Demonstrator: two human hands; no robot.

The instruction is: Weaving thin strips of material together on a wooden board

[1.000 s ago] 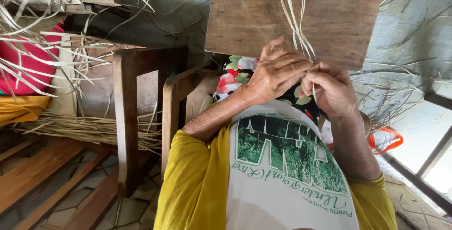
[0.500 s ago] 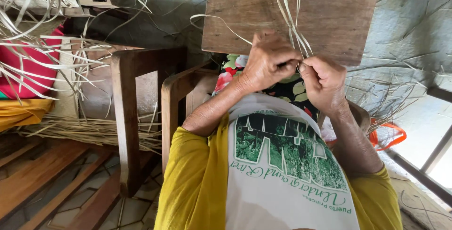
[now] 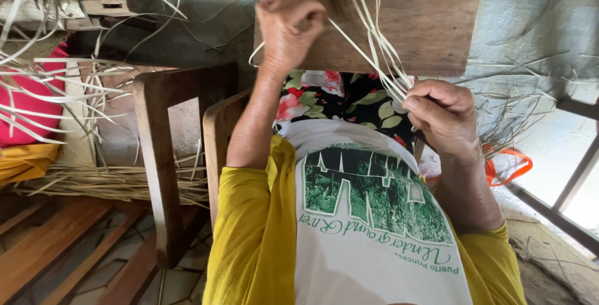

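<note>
Against wooden board (image 3: 430, 24), left hand (image 3: 287, 27) pulls strip (image 3: 349, 36); right hand (image 3: 443, 114) pinches strips (image 3: 390, 74).

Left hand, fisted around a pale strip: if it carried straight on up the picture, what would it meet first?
Probably the wooden board: the left hand already overlaps its lower left face with the strip, though depth is unclear.
</note>
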